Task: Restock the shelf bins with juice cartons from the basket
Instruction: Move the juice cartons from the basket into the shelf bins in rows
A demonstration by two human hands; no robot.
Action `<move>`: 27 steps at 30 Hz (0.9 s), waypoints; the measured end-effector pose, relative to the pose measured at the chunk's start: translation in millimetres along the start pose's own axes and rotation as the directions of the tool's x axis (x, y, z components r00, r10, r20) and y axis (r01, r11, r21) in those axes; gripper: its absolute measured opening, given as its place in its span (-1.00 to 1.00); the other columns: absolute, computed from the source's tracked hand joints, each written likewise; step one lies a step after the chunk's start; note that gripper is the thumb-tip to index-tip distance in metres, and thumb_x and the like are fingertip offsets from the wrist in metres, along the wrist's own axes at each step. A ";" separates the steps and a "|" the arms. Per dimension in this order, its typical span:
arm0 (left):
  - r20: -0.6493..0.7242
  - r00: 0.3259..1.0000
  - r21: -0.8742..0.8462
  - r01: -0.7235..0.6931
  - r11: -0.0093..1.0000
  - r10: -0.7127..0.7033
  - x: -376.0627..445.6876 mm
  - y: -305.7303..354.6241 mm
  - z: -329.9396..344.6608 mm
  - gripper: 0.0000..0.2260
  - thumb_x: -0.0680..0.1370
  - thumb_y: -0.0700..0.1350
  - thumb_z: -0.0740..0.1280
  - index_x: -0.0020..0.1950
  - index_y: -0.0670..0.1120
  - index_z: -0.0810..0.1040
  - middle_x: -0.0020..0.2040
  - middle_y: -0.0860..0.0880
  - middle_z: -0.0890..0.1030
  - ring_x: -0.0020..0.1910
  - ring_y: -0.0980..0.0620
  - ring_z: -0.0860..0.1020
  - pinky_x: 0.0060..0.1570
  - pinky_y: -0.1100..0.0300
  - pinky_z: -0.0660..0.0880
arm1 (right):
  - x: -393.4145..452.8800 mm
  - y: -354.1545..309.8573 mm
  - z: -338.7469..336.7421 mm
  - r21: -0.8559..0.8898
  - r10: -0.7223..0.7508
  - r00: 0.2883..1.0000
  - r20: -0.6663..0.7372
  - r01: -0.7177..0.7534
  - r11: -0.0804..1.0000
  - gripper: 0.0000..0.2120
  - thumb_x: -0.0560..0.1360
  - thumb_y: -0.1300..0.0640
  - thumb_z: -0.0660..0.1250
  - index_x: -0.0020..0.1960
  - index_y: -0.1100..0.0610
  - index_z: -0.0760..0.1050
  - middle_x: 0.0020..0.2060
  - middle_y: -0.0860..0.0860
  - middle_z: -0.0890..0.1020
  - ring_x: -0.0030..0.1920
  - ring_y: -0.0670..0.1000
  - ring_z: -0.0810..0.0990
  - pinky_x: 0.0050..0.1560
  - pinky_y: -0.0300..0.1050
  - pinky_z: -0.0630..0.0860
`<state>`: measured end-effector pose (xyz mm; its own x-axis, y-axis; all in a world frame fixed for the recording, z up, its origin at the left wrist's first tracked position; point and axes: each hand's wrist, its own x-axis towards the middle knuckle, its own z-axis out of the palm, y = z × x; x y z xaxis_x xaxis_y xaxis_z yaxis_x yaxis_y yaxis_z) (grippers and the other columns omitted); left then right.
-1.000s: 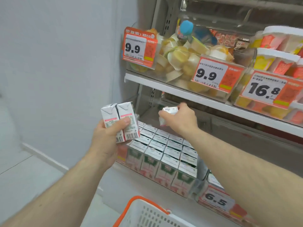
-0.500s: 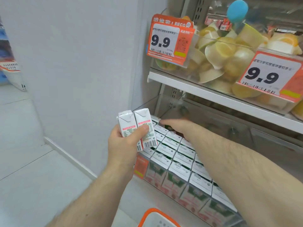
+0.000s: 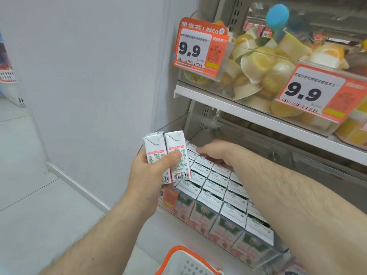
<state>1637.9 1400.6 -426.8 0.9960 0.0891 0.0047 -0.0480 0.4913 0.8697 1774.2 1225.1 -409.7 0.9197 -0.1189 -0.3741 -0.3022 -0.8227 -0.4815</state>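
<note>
Gripping two cartons (image 3: 166, 155) upright in left hand (image 3: 148, 175) beside the bin (image 3: 276, 253) — right hand (image 3: 216, 151) reaching inside, fingers lying flat on the packed rows.

Upper shelf (image 3: 248, 114) w/ clear tub (image 3: 224, 86) of yellow fruit-jelly cups (image 3: 256, 64). Two orange price tags reading 9.9, left tag (image 3: 196, 46) & right tag (image 3: 315, 92). Blue round cap (image 3: 277, 15) above cups. Pale grey wall (image 3: 89, 66) at left, light floor tiles (image 3: 29, 205) below.
</note>
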 end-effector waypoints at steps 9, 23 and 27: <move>0.369 0.920 0.123 0.092 0.988 -0.131 -9.3 -5.7 9.6 -0.57 0.29 -0.19 0.43 0.16 -0.14 0.59 -0.03 -0.19 0.69 -0.14 -0.13 0.68 -0.31 0.11 0.58 | -135.1 24.6 1.5 0.501 -0.588 0.791 -0.169 0.583 0.640 -0.59 0.25 0.02 0.35 0.09 -0.01 0.58 -0.07 -0.04 0.67 -0.09 -0.02 0.64 -0.03 -0.02 0.58; -0.018 0.983 -0.012 0.184 0.983 -0.184 0.8 -8.8 14.3 -0.70 0.45 -0.24 0.44 0.16 -0.20 0.56 -0.04 -0.09 0.64 -0.04 -0.05 0.66 -0.42 0.19 0.55 | -77.9 27.2 -15.1 -0.349 -0.397 0.776 -0.491 0.243 0.905 -0.66 0.42 0.03 0.40 0.07 0.07 0.32 -0.10 0.07 0.59 -0.11 0.18 0.59 -0.16 0.00 0.56; -0.014 0.982 -0.019 0.190 0.982 -0.190 2.6 -14.4 13.8 -0.76 0.45 -0.25 0.43 0.12 -0.17 0.57 -0.07 -0.09 0.63 -0.06 -0.04 0.65 -0.44 0.19 0.52 | -36.1 14.2 -18.0 -0.145 -0.239 0.835 -0.495 0.192 0.971 -0.81 0.42 0.14 0.33 -0.03 0.04 0.35 -0.21 0.02 0.56 -0.23 0.07 0.55 -0.29 -0.14 0.44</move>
<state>1642.2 1381.8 -432.5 0.9859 0.0059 -0.1674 0.1404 0.5159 0.8451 1741.2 1207.8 -388.8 0.9645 -0.1779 0.1953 -0.0804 -0.9019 -0.4245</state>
